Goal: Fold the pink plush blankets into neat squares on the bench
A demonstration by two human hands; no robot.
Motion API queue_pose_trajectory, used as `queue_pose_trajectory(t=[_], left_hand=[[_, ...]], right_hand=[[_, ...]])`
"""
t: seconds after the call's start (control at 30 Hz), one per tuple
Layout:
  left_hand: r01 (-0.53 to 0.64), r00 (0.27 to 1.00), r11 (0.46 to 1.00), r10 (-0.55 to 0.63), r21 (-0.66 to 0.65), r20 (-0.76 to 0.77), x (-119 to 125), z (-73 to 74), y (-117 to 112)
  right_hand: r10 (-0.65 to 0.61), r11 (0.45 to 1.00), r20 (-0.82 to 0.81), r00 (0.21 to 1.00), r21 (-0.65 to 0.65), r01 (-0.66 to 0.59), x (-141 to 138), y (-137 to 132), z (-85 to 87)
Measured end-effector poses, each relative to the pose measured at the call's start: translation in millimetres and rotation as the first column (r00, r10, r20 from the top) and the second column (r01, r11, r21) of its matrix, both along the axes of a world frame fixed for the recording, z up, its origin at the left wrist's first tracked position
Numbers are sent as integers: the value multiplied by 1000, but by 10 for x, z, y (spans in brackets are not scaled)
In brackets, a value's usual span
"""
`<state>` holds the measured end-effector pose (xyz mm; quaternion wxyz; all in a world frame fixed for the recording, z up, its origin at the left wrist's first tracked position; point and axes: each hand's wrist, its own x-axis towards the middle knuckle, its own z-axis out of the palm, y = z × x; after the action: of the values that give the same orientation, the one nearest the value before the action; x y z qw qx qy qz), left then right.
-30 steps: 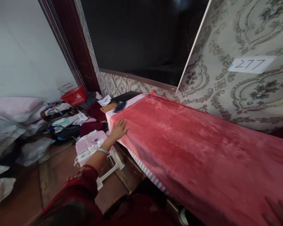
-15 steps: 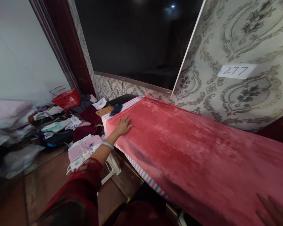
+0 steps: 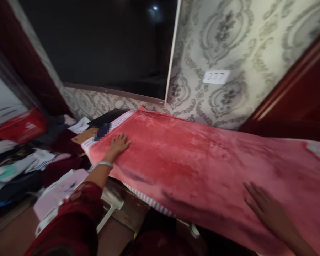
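Note:
A plush red-pink blanket (image 3: 173, 156) lies spread over a long surface, with creases along its front side. Beneath its near and left edges shows a striped cloth (image 3: 149, 201). My left hand (image 3: 120, 143) rests flat on the blanket near its left end, fingers spread, a silver bangle at the wrist. Farther right, my right hand (image 3: 266, 204) lies over the blanket's near half, fingers stretched out and a little blurred. Neither hand grips anything.
A large dark television (image 3: 104, 46) hangs on the patterned wall behind. Left of the blanket lie heaped clothes (image 3: 34, 160), a red basket (image 3: 24, 126) and a pink item (image 3: 60, 188). A paper marked 277 (image 3: 216, 76) is on the wall. Dark red wood (image 3: 296, 96) stands at right.
The view has swung to the right, bringing more of the blanket's right end into sight. My right hand shows more fully now. My left hand stays near the blanket's left end.

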<state>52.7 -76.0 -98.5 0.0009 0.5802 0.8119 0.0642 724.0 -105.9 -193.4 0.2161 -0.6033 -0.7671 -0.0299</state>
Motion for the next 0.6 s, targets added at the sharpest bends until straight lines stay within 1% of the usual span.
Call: queue_pose_trajectory(t=[0.07, 0.13, 0.2, 0.27, 0.33, 0.4, 0.43, 0.5, 0.57, 0.6], left_hand=[[6, 1000, 996, -3, 89, -28, 101, 36, 121], [47, 998, 990, -41, 131, -46, 301, 63, 278], [128, 991, 986, -124, 103, -43, 568, 70, 421], [203, 979, 978, -201, 51, -36, 823, 51, 515], [240, 969, 970, -239, 25, -55, 994, 12, 558], [245, 967, 969, -242, 26, -81, 1058, -30, 567], [249, 965, 968, -245, 34, -91, 1058, -46, 567], [261, 961, 964, -255, 47, -102, 1027, -60, 572], [265, 960, 963, -259, 51, -106, 996, -58, 587], [263, 961, 964, -257, 50, -107, 989, -54, 596]], right_hand=[[-29, 999, 5, 1000, -21, 29, -158, 45, 132], [-33, 999, 19, 999, -28, 34, -433, 148, 316], [8, 998, 48, 999, -67, -5, -821, 296, 505], [52, 990, 72, 996, -134, -42, -1256, 451, 655], [115, 975, 80, 990, -200, -97, -1638, 579, 741], [173, 953, 77, 982, -264, -148, -1881, 668, 762], [198, 943, 71, 978, -284, -170, -1937, 701, 753], [229, 932, 65, 971, -301, -200, -1922, 753, 714], [217, 935, 80, 973, -303, -184, -1754, 802, 674], [181, 942, 100, 979, -305, -143, -1621, 827, 660]])
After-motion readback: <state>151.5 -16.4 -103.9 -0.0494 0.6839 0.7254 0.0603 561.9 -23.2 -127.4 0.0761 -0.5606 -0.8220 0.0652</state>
